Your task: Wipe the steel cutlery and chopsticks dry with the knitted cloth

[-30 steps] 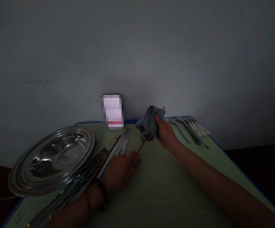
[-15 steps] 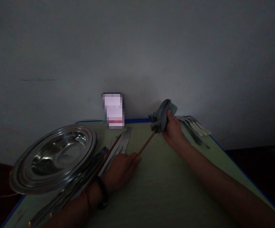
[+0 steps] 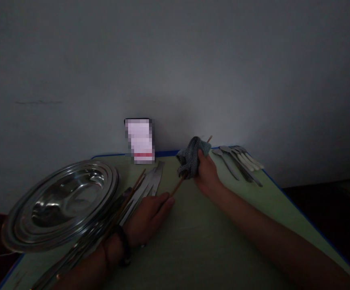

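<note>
My left hand [image 3: 151, 215] is closed around the near end of a thin wooden chopstick [image 3: 178, 188], which points away and up to the right. A grey-green checked cloth [image 3: 190, 157] is bunched around the chopstick, gripped by my right hand [image 3: 207, 173]. Beyond the cloth, the chopstick's far tip sticks out. Under and beside my left forearm lie several knives [image 3: 153, 177] and another wooden chopstick [image 3: 134, 189], partly hidden by the arm.
Stacked shiny metal dishes [image 3: 69, 201] stand at the left of the green table [image 3: 211, 241]. A lit phone [image 3: 140, 141] leans on the wall [image 3: 175, 72]. Several spoons [image 3: 228, 163] and white-handled forks [image 3: 247, 159] lie at the back right.
My right hand has slid the cloth down the chopstick toward my left hand, uncovering the far tip. The whole view has shifted slightly.
</note>
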{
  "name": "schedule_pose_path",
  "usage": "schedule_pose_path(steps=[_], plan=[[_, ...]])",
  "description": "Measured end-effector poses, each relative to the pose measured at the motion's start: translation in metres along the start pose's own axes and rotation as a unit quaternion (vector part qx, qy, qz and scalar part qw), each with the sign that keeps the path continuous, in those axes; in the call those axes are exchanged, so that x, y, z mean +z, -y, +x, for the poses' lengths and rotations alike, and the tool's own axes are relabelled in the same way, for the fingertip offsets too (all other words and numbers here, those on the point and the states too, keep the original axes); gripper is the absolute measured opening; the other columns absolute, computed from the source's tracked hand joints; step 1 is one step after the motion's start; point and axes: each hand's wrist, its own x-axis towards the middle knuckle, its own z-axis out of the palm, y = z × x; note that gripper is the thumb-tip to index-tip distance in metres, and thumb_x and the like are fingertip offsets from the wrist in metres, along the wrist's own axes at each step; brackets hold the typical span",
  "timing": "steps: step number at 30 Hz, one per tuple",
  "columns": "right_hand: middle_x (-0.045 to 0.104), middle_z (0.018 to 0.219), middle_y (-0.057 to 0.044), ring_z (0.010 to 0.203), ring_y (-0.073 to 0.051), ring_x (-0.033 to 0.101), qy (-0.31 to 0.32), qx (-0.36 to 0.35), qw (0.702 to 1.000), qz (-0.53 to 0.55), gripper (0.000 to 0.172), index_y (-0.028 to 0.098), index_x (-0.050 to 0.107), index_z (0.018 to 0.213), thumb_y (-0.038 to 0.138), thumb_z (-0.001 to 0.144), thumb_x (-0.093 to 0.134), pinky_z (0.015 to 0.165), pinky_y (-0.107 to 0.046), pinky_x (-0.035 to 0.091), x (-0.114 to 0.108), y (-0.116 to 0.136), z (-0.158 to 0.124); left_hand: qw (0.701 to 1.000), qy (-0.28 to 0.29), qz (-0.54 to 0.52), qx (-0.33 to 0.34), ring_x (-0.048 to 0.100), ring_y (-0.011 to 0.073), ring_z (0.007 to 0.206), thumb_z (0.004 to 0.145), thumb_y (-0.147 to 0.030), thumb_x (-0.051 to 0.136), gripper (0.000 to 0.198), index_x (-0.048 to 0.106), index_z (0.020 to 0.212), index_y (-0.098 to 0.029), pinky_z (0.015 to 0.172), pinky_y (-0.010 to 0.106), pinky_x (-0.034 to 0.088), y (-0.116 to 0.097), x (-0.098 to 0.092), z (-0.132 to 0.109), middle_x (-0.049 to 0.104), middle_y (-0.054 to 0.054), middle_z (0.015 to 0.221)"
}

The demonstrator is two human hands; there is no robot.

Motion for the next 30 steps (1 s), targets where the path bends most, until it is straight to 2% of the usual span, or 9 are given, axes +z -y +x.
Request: schedule_pose_path(steps=[5, 10, 14, 16, 18, 21, 24, 26, 30], plan=[[0.062, 0.09, 0.0, 0.085, -0.016, 0.059, -0.03, -0.013, 0.999, 0.008, 0.02, 0.025, 0.051, 0.089, 0.041, 0.076, 0.055, 0.073, -0.032, 0.049, -0.006, 0.015, 0.014, 0.998, 0.017, -0.045, 0.042, 0.054, 0.0142, 0.065, 0.094, -0.038, 0.025, 0.033, 0.048, 0.077, -0.02, 0.061, 0.025, 0.04, 0.001, -0.003, -0.005, 0.056, -0.001, 0.071], [0.062, 0.089, 0.0, 0.087, -0.016, 0.059, -0.043, -0.012, 0.999, 0.01, 0.024, 0.025, 0.051, 0.088, 0.044, 0.075, 0.055, 0.073, -0.032, 0.049, -0.002, 0.011, 0.006, 0.995, 0.026, -0.052, 0.078, 0.054, 0.0136, 0.066, 0.094, -0.035, 0.027, 0.029, 0.048, 0.08, -0.02, 0.063, 0.025, 0.04, 0.0, -0.005, -0.005, 0.053, -0.002, 0.071], [0.063, 0.088, 0.0, 0.086, -0.016, 0.06, -0.064, 0.024, 0.997, 0.037, 0.018, 0.024, 0.053, 0.087, 0.038, 0.076, 0.054, 0.072, -0.032, 0.049, 0.005, 0.012, -0.001, 0.997, 0.016, -0.054, 0.056, 0.052, 0.0128, 0.063, 0.095, -0.036, 0.027, 0.033, 0.049, 0.077, -0.019, 0.06, 0.024, 0.039, 0.001, 0.0, -0.003, 0.053, -0.002, 0.068], [0.064, 0.087, -0.001, 0.086, -0.017, 0.06, -0.022, 0.059, 0.997, 0.053, 0.016, 0.022, 0.054, 0.084, 0.035, 0.074, 0.054, 0.072, -0.032, 0.05, 0.008, 0.015, -0.005, 0.998, 0.005, -0.061, 0.029, 0.051, 0.0127, 0.06, 0.095, -0.038, 0.026, 0.035, 0.05, 0.078, -0.019, 0.056, 0.024, 0.038, 0.003, 0.004, -0.001, 0.052, -0.003, 0.066], [0.065, 0.087, -0.001, 0.087, -0.019, 0.06, 0.055, 0.086, 0.993, 0.054, 0.014, 0.021, 0.056, 0.082, 0.03, 0.071, 0.057, 0.072, -0.033, 0.05, 0.012, 0.018, -0.011, 0.997, -0.001, -0.076, 0.006, 0.051, 0.0128, 0.058, 0.096, -0.039, 0.024, 0.036, 0.051, 0.08, -0.019, 0.055, 0.024, 0.038, 0.004, 0.007, 0.0, 0.052, -0.003, 0.063], [0.066, 0.087, -0.001, 0.085, -0.019, 0.061, 0.14, 0.1, 0.985, 0.027, 0.02, 0.02, 0.057, 0.083, 0.02, 0.064, 0.064, 0.074, -0.035, 0.051, 0.017, 0.018, -0.022, 0.996, -0.002, -0.094, -0.004, 0.051, 0.0128, 0.056, 0.095, -0.039, 0.024, 0.038, 0.052, 0.08, -0.019, 0.054, 0.023, 0.039, 0.003, 0.008, 0.0, 0.051, -0.003, 0.061], [0.065, 0.094, 0.001, 0.086, -0.017, 0.061, 0.168, 0.098, 0.981, 0.014, 0.035, 0.025, 0.055, 0.095, 0.018, 0.063, 0.069, 0.08, -0.034, 0.05, 0.018, 0.009, -0.033, 0.996, -0.023, -0.082, -0.008, 0.052, 0.0132, 0.056, 0.095, -0.039, 0.024, 0.04, 0.053, 0.078, -0.019, 0.056, 0.024, 0.04, 0.001, 0.005, -0.002, 0.053, -0.003, 0.06], [0.063, 0.1, 0.002, 0.091, -0.015, 0.06, 0.176, 0.091, 0.98, 0.01, 0.045, 0.029, 0.05, 0.105, 0.021, 0.066, 0.069, 0.085, -0.034, 0.049, 0.017, 0.0, -0.039, 0.998, -0.048, -0.036, -0.002, 0.053, 0.0147, 0.058, 0.095, -0.038, 0.025, 0.039, 0.055, 0.077, -0.02, 0.06, 0.026, 0.041, -0.002, 0.002, -0.003, 0.056, -0.002, 0.061], [0.061, 0.108, 0.001, 0.101, -0.015, 0.056, 0.147, 0.041, 0.987, -0.054, 0.048, 0.031, 0.044, 0.116, 0.031, 0.072, 0.065, 0.093, -0.035, 0.043, 0.015, -0.016, -0.049, 0.997, -0.053, 0.055, 0.017, 0.054, 0.0172, 0.061, 0.093, -0.035, 0.029, 0.035, 0.058, 0.079, -0.021, 0.065, 0.029, 0.042, -0.006, -0.002, -0.003, 0.059, 0.0, 0.065]])
